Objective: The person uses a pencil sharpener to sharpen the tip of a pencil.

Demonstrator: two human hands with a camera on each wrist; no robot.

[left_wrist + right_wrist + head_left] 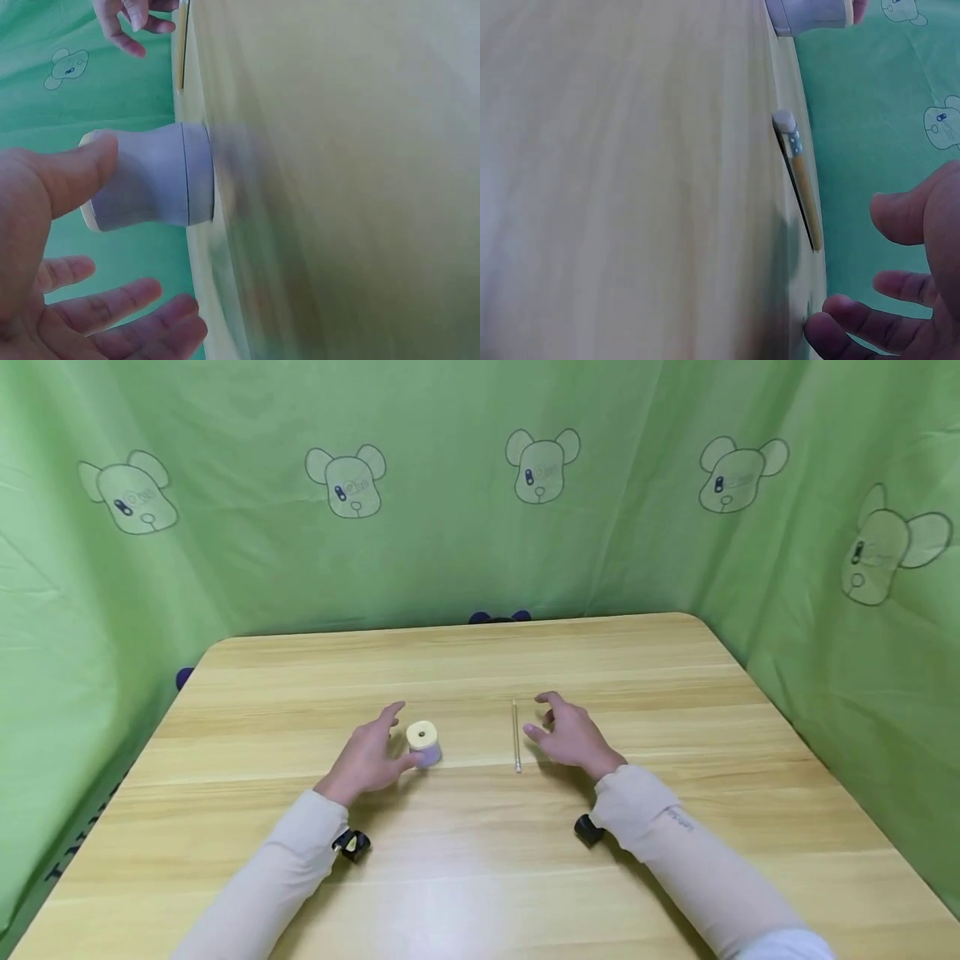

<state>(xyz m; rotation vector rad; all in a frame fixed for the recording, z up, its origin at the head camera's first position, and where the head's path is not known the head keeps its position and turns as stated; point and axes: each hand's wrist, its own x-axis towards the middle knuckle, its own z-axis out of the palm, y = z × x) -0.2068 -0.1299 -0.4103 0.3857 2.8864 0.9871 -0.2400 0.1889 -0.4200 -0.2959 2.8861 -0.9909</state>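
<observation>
The left hand (365, 762) curves loosely beside a small container (425, 746), its thumb and fingers spread to either side with a gap between them, and it has no grip on it. The thumb crosses in front of the container in the left wrist view; whether it actually touches the side is hard to tell from these angles.

The right hand (574, 737) is held with thumb and fingers apart and loosely bent, holding nothing, just to the right of a pencil (516, 735).

The container stands upright on the worktop (465, 677), with a lavender body, a thin seam near its base and a cream top with a dark hole in the middle. The pencil lies flat between the container and the right hand, nearer that hand, its pale eraser end towards the person.

Light sleeves (697, 847) cover both forearms, the right one bearing small lettering, and a black device (588, 831) sits at each wrist. Beyond the wood-grained worktop hangs a green curtain (450, 552) printed with outlined, round-eared animal heads.
</observation>
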